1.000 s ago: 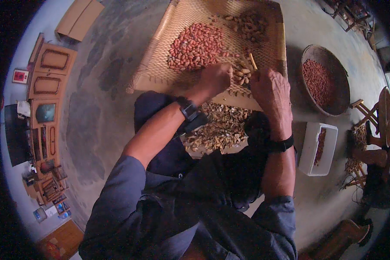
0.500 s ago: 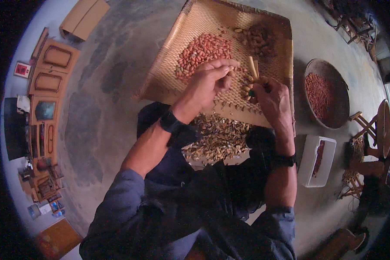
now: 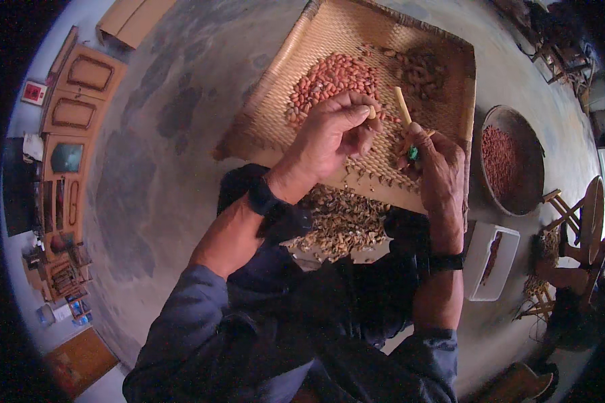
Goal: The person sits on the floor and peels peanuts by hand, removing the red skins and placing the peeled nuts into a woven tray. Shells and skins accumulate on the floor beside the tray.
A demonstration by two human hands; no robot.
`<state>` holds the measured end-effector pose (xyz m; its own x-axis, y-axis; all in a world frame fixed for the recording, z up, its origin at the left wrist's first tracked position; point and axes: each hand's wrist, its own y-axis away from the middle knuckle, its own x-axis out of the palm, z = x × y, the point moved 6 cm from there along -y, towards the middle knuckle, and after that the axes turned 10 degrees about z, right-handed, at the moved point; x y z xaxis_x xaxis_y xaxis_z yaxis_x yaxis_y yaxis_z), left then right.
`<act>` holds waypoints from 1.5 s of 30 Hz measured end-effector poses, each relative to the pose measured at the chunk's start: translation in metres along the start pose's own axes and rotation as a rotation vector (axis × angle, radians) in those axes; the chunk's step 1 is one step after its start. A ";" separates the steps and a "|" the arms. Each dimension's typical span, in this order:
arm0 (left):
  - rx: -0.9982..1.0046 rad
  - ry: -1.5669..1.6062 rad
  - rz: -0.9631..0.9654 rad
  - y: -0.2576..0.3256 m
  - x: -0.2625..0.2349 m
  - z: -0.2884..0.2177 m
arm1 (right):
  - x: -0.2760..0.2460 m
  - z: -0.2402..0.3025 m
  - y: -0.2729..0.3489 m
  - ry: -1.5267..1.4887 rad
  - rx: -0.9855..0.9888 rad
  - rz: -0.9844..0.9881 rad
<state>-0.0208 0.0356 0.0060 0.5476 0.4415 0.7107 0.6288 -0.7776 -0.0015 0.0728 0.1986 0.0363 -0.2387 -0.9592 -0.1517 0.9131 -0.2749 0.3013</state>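
Observation:
My left hand [image 3: 333, 134] is closed in a pinch, a pale unshelled peanut [image 3: 372, 112] between thumb and forefinger. It hovers over a square woven tray [image 3: 356, 30]. To the right, my right hand [image 3: 440, 164] grips bamboo tongs [image 3: 402, 104], their pale strip pointing up and away. Green binding shows on them by the fingers. On the tray lie a heap of shelled reddish peanuts [image 3: 333, 74] and, at its far right, a darker heap of unshelled peanuts [image 3: 420, 74]. Broken peanut shells [image 3: 346, 221] are piled below the tray's near edge, between my knees.
Right of the tray stands a round basin [image 3: 528, 154] with reddish peanuts in it. Nearer is a white box [image 3: 480, 262] holding more. Wooden stools and a round tray [image 3: 590, 218] stand at the far right. A wooden cabinet [image 3: 81, 101] lines the left wall.
The view has shifted, so the tray sits further right. My left hand now shows a peanut at its fingertips. My right hand has turned the tongs and drawn slightly away from the left.

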 end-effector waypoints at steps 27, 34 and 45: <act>-0.005 -0.047 -0.160 -0.001 -0.001 0.013 | 0.033 0.014 0.008 0.060 -0.265 0.080; 0.000 -0.171 -0.122 0.002 0.006 0.010 | 0.030 0.013 0.008 0.240 -0.336 0.017; -0.007 -0.206 -0.142 0.004 0.004 0.013 | 0.032 0.016 0.010 0.387 -0.379 -0.028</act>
<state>-0.0089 0.0403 0.0000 0.5550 0.6282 0.5453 0.7042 -0.7038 0.0941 0.0689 0.1641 0.0494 -0.1902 -0.8377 -0.5119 0.9806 -0.1878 -0.0571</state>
